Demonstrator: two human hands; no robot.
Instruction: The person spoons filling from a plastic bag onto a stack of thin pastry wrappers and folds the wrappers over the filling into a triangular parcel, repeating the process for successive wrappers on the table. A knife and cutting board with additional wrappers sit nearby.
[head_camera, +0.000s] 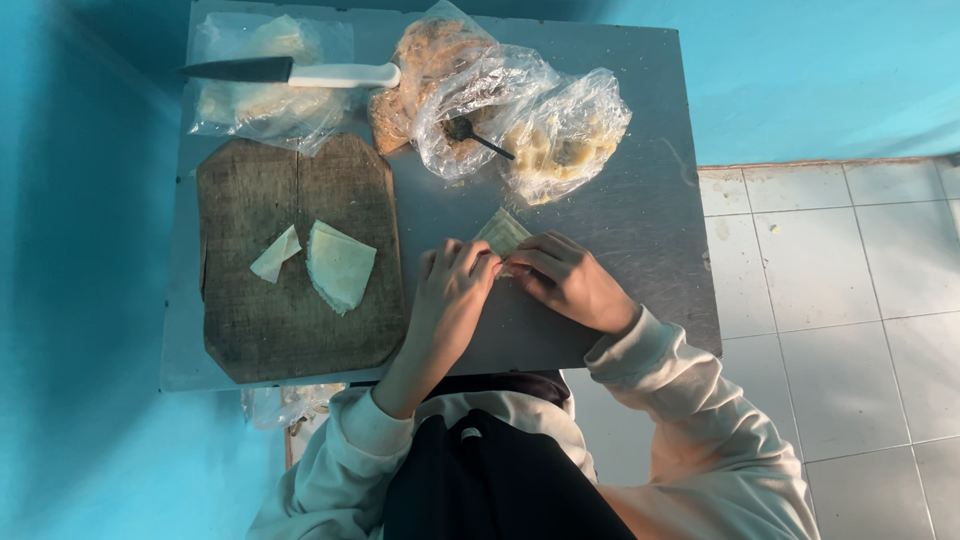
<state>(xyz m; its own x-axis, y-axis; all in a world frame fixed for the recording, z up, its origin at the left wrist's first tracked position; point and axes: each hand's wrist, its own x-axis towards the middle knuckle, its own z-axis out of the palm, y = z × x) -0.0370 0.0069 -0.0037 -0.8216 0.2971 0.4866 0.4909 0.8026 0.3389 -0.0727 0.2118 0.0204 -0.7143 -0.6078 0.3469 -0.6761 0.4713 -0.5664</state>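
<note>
Both hands meet over a pale folded pastry sheet (502, 233) near the middle of the metal table (640, 210): the left hand (450, 295) and right hand (570, 282) pinch it together. A wooden board (250, 310) with cut pastry pieces (338, 265) lies toward the left edge; plastic bags (500, 100) and a knife (290, 71) sit along the far edge.

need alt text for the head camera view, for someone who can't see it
Seen from above, a person's left hand and right hand together fold a pale pastry sheet on a grey metal table. To the left, a wooden cutting board holds cut pastry pieces; a white-handled knife and plastic bags of filling lie behind.
</note>
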